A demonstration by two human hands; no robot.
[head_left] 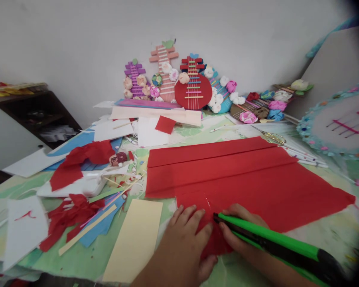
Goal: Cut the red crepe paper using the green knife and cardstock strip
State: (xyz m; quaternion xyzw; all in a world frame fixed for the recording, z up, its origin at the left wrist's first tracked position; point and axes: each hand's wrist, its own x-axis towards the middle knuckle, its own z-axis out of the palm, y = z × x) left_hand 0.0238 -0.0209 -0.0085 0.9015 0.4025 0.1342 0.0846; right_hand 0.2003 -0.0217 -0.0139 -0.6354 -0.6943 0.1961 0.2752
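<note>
My left hand (187, 235) lies flat with its fingers spread on a small red piece (194, 200), at the front edge of a large red paper sheet (218, 167). A thin glinting line runs on this piece just past my fingertips. Closed round a long green-and-black tool (272, 237), my right hand (242, 229) rests at the red piece's right side. The tool's narrow black tip points at the red piece, close to my left fingers. Its exact kind is unclear, and whether the tip touches is too small to tell.
Cream card (134, 239), red scraps (74, 215) and thin strips lie to the left. Scissors (271, 136) rest behind the sheet. Decorated lute-shaped crafts (194, 89) lean against the wall. A round blue-edged craft (335, 123) stands right; a cabinet (26, 119) stands left.
</note>
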